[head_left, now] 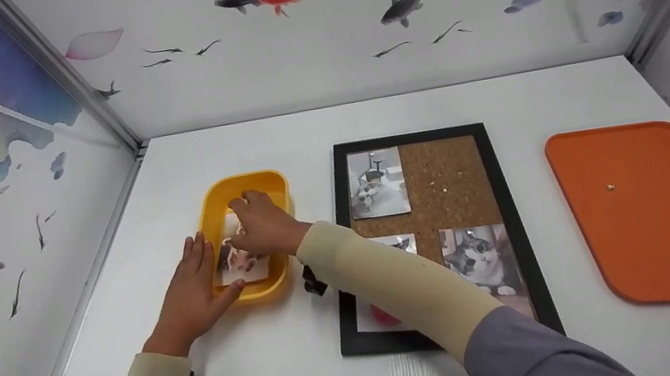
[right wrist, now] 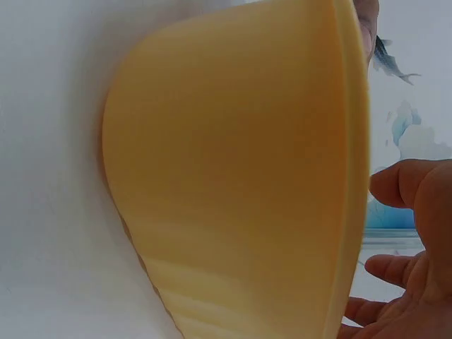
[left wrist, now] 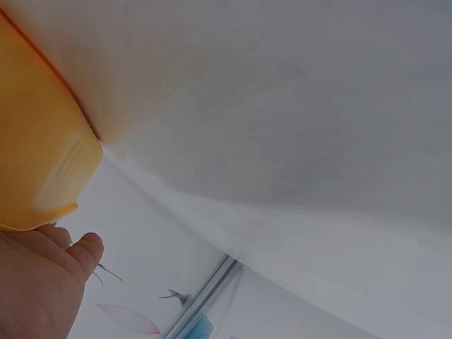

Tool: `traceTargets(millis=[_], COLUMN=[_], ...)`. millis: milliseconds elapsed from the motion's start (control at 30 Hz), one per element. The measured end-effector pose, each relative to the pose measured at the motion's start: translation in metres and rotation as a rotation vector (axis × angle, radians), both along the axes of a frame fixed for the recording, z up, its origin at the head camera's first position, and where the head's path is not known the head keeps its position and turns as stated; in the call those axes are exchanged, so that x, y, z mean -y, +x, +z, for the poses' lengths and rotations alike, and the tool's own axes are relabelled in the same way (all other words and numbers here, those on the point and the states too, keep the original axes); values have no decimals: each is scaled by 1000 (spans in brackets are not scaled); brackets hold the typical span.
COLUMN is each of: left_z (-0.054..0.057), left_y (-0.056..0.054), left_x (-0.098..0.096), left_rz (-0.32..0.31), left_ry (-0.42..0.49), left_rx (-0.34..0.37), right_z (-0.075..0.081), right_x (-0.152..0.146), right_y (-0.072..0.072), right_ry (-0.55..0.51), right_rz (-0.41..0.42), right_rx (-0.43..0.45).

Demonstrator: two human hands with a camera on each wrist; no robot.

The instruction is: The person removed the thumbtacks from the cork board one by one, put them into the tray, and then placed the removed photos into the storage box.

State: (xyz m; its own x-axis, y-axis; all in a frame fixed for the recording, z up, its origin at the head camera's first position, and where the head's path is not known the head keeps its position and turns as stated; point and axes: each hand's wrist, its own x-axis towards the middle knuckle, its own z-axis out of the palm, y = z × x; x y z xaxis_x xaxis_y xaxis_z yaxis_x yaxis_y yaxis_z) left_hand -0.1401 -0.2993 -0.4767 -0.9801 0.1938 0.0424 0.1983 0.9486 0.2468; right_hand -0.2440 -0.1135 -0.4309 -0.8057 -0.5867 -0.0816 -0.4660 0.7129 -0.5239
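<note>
A yellow plastic bin (head_left: 274, 183) stands on the white table, with a printed photo (head_left: 248, 271) lying inside it. My left hand (head_left: 190, 300) rests along the bin's left rim, fingers extended and thumb over the near edge. Over the bin is my right hand (head_left: 265, 224), reaching in above the photo, its fingertips partly hidden from the head view. In the right wrist view, thumb and fingers of the right hand (right wrist: 424, 247) are spread apart beyond the bin's wall (right wrist: 233, 169), with nothing visible between them.
A black-framed cork board (head_left: 448, 178) lies right of the bin. On it are a top-left photo (head_left: 377, 185), a cat photo (head_left: 479, 259) and one partly under my right forearm. An orange tray (head_left: 663, 234) at far right bears a small pin (head_left: 611, 187). Printed walls surround the table.
</note>
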Motion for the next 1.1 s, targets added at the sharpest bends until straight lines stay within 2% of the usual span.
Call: traceTargets(millis=[233,433,800,1100], left_z=[1,1,-1,2], left_y=[1,-1,-1,-1], left_x=[0,0,-3,-3], left_rz=[17,20,42,36], left_ry=[0,-10,-28,-10], left_rx=[15,23,54,58], right_z=[-1,0,-2,-3], right_x=[-5,-18,-51,-87], right_y=[-2,-2,-3,-7], right_ry=[198,285,313,324], right_rz=[110,178,295,349], right_rx=[-213,-273,-322,-417])
